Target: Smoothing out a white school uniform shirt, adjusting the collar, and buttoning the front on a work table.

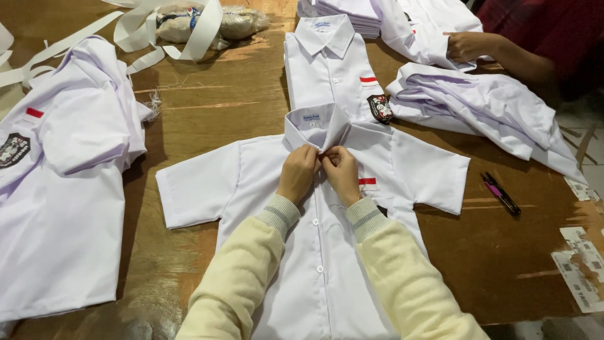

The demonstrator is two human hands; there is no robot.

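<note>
A white short-sleeved shirt [207, 182] lies spread flat, front up, on the brown wooden table [214, 101]. My left hand [298, 172] and my right hand [341, 172] meet at its collar, both pinching the fabric at the top of the button placket. Cream sleeves cover my forearms. A small red-and-white patch [367, 183] sits on the shirt's chest, right of my hands.
A folded white shirt [327, 63] lies just beyond the collar. More white shirts [56, 189] are piled at left and crumpled shirts [478, 101] at right, where another person's hand [467, 44] rests. White strips [157, 25], a plastic bag [242, 22], a black-and-pink pen [501, 194] and paper labels [582, 264].
</note>
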